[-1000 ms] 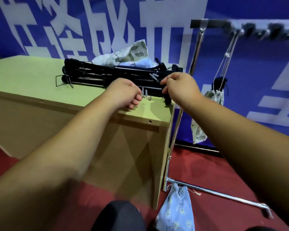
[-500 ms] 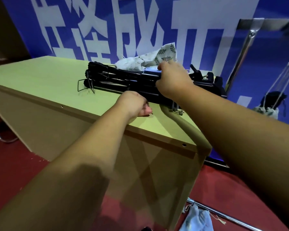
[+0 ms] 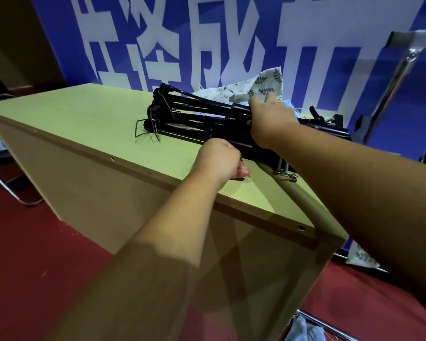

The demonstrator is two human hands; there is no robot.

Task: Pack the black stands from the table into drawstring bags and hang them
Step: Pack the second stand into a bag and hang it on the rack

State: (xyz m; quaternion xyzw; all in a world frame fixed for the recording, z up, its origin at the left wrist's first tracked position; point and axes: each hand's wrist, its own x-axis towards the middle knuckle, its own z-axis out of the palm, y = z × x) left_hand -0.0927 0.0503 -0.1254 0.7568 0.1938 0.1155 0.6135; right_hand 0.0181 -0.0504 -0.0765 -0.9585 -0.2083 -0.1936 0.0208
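We note both arms stretched forward. Right hand (image 3: 271, 119) farther, fingers wrapped over a stand (image 3: 194, 118). Left hand (image 3: 219, 158) nearer, fingers curled under.

big white Chinese chars on blue banner (image 3: 59, 25), cropped, unreadable

Left hand (image 3: 218, 159) fingers tucked under, hidden; right hand (image 3: 272, 121) hides black stands (image 3: 197, 119) midsection.

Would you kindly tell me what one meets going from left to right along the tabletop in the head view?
wire loop → left hand → right hand → chrome rack post
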